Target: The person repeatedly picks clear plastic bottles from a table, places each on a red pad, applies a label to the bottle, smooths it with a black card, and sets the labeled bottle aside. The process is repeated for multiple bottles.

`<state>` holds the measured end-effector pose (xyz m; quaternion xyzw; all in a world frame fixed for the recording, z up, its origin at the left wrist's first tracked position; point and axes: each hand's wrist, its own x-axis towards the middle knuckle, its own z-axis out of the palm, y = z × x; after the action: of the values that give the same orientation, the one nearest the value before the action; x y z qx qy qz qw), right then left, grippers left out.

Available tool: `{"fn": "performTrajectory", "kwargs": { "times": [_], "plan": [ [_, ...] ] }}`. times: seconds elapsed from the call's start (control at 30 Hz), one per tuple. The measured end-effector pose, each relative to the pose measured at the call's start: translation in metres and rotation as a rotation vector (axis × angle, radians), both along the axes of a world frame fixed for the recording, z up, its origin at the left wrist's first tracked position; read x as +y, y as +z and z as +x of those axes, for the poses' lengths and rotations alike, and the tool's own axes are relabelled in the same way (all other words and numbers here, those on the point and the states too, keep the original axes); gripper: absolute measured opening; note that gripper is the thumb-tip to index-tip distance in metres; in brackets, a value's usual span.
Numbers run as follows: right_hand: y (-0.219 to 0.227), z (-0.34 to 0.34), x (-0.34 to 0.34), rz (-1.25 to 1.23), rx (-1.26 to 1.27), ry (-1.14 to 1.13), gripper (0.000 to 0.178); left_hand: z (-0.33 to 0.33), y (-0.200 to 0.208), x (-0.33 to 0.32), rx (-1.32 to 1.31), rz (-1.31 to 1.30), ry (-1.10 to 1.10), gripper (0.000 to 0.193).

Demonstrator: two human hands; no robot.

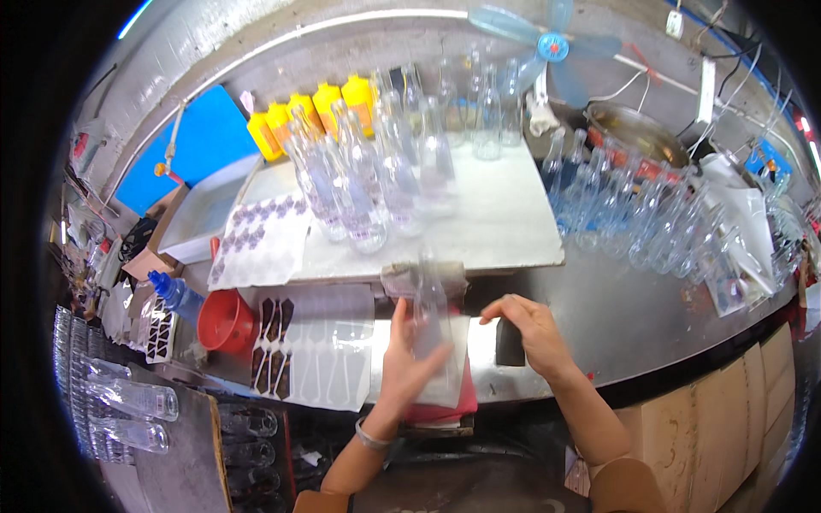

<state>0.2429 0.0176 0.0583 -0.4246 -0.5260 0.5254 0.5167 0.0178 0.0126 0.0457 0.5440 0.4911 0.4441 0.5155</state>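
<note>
Clear bottle [432,312] is at the front of the bench, mid-station, neck pointing away from the person, near the rolled cloth [400,280] at the edge of the white board [505,222]. It's motion-blurred; can't tell if it rests on the cloth or hangs just above.

Left hand [402,368]: fingers spread fairly wide, thumb stretched across the bottle's near end, index up its left side. Bottle sits between them; grip firmness unclear.

Right hand [534,333]: off to the right, apart from the bottle, fingers bent, index hooked toward it. Dark block [510,344] is right under those fingers. Looks pinched, but can't rule out it's lying on the metal bench [599,299].

Around: patterned sheet [332,346] left of the left hand, purple-print sheet [261,227] on the board's left, red cup [224,321] beyond the patterned sheet. Standing bottles [363,214] on the board show purple marks low on the body.

My read: step in hand is positioning this one bottle for surface work, probably a print transfer. Next move should call for the left to steady it and the right to come in and press the wall gently; glass may roll if held loosely.
</note>
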Motion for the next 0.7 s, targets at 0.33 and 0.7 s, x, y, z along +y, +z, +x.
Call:
{"fn": "performTrajectory", "kwargs": {
  "times": [0.33, 0.7],
  "plan": [
    [0.086, -0.019, -0.008, 0.295, -0.429, -0.027, 0.023, -0.018, 0.009, -0.038, 0.201, 0.455, -0.122, 0.109],
    [0.158, 0.048, 0.213, 0.54, -0.853, -0.439, 0.047, -0.045, -0.007, -0.014, 0.139, 0.359, 0.005, 0.092]
  ]
}}
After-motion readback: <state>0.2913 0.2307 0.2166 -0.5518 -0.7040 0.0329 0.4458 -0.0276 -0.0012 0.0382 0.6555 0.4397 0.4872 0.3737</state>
